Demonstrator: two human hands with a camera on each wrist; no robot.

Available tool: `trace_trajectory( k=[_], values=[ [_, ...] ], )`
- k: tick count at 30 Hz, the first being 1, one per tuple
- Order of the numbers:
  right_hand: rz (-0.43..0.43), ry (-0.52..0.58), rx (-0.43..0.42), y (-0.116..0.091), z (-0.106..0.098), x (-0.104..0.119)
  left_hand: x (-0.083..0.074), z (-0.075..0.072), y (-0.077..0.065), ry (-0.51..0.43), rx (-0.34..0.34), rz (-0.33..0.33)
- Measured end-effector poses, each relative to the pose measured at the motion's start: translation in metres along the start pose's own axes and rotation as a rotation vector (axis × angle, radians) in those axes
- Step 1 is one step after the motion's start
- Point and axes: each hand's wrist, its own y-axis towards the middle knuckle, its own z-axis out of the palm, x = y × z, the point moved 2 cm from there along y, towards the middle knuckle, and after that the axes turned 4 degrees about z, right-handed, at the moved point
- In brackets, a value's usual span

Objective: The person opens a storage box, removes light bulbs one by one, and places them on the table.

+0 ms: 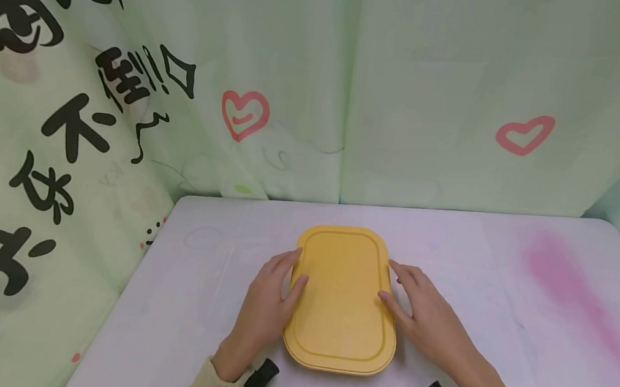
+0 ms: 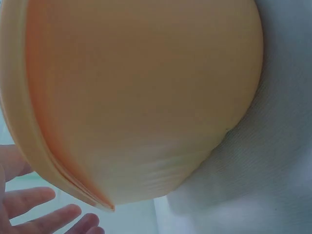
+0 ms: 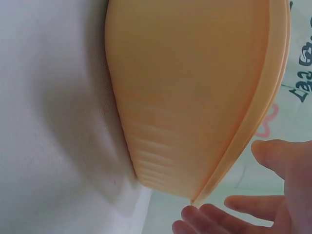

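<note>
A yellow rectangular storage box with rounded corners (image 1: 342, 298) sits on the table, its matching lid covering the top. Along its left long side lies my left hand (image 1: 269, 300), fingertips at the rim and thumb over the lid's edge. My right hand (image 1: 432, 315) mirrors it on the right side, thumb and fingertips at the edge. From the left wrist, the box's smooth side wall (image 2: 146, 97) fills the view, with spread fingers (image 2: 46, 219) beyond the rim. In the right wrist view, the thumb (image 3: 273, 153) and loosely extended fingers are close to the overhanging rim (image 3: 243, 129).
The box stands on a pale table cover (image 1: 214, 271) with a pink stain (image 1: 563, 271) at the right. Light green curtains (image 1: 417, 104) with hearts and black writing hang behind and to the left. Black straps (image 1: 262, 375) show at both wrists.
</note>
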Motion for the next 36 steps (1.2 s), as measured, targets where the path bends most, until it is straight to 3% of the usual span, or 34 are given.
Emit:
trace_trajectory(
  k=[17,28,36],
  values=[
    [0.022,0.223,0.007,0.012,0.007,-0.011,0.017,0.004,0.006,-0.261,-0.029,-0.082],
    [0.019,0.321,-0.004,0.014,0.009,-0.017,0.032,0.008,0.012,-0.413,0.012,-0.224],
    [0.097,0.422,0.06,0.016,0.007,-0.021,0.041,0.008,0.013,-0.56,0.071,-0.358]
  ],
)
